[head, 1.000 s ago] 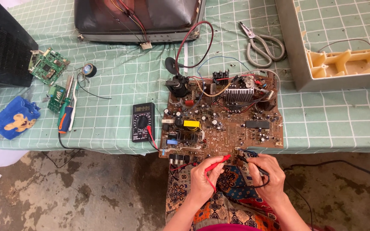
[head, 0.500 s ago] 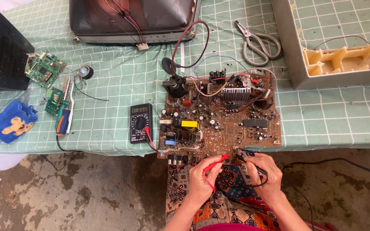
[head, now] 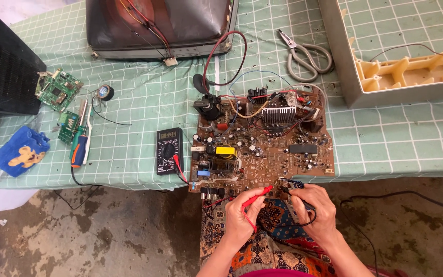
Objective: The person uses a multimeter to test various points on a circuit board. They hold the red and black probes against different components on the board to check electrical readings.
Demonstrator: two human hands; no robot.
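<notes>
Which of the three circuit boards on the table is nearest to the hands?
The large brown circuit board, at the table edge; the two small green boards lie far left.

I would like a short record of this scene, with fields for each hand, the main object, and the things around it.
left hand: holds red probe, tip at the board's near edge
right hand: holds black probe, tip at the same edge
main object: brown circuit board, overhanging the table edge
meter: black multimeter, left of board
surface: green grid cloth
nearby: grey pliers, picture tube, small green boards, screwdriver

Matt brown circuit board [head: 262,149] – glossy plastic multimeter [head: 169,151] – on cloth table cover [head: 129,133]
</notes>
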